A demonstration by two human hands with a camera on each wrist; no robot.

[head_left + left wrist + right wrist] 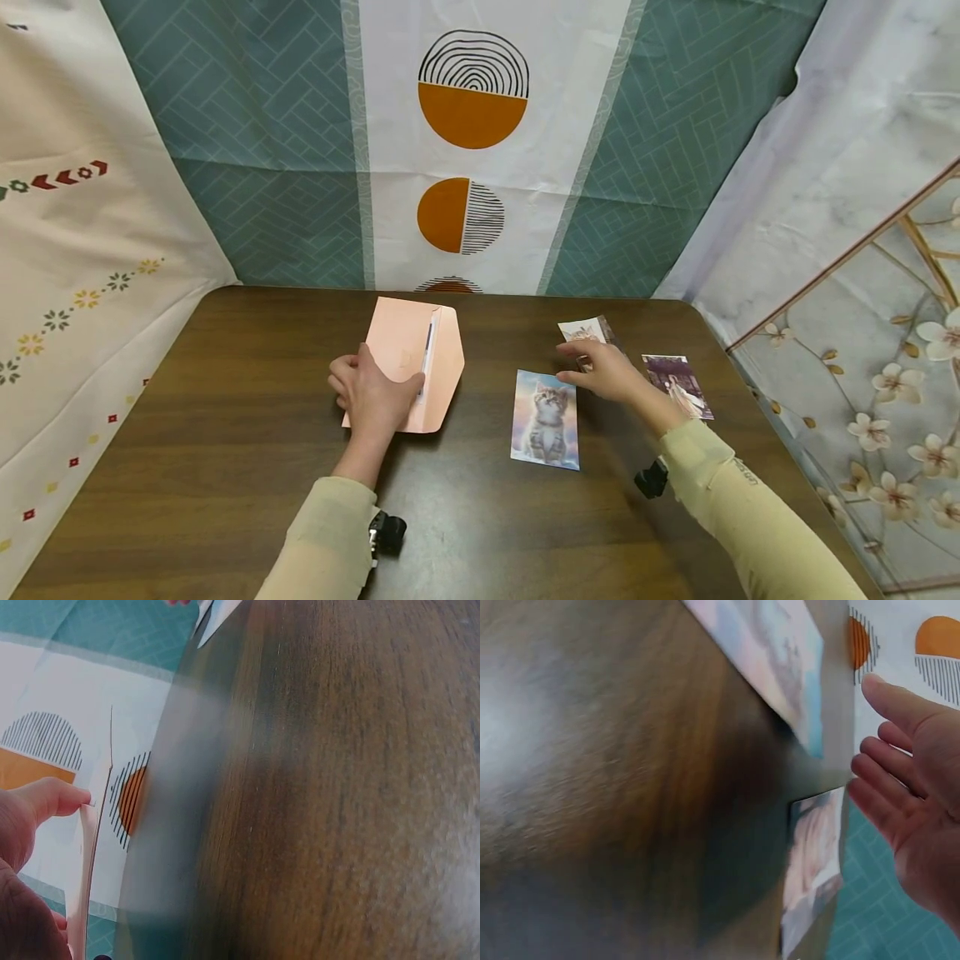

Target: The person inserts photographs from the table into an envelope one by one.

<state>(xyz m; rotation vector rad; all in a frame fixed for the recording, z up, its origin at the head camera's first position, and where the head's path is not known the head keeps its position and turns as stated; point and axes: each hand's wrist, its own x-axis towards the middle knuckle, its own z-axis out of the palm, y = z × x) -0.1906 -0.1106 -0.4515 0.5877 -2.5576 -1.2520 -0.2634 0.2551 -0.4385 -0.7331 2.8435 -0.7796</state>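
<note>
Nearest the camera: left sleeve (318, 537) and right sleeve (738, 500). Left hand (375, 393): gripping a pink envelope (397, 350) directly beneath, between thumb and fingers. Right hand (607, 372): holding nothing, fingers loosely extended, thumb apart. Near the right thumb, toward the body and leftward: kitten picture (546, 425), contact impossible to tell. Step in hand, by judgement: bracing of envelope, reach for picture. Next move, by judgement: pinch kitten picture at upper edge; avoid creasing. Envelope: flap (450, 367) unfolded, right of left thumb; pale insert (428, 346) visible in opening. Kitten picture: grey tabby, blue-pink clouds. Beyond right fingers: partly hidden picture (581, 330). Right of right hand: purplish picture (678, 385), white-clad figure.
</note>
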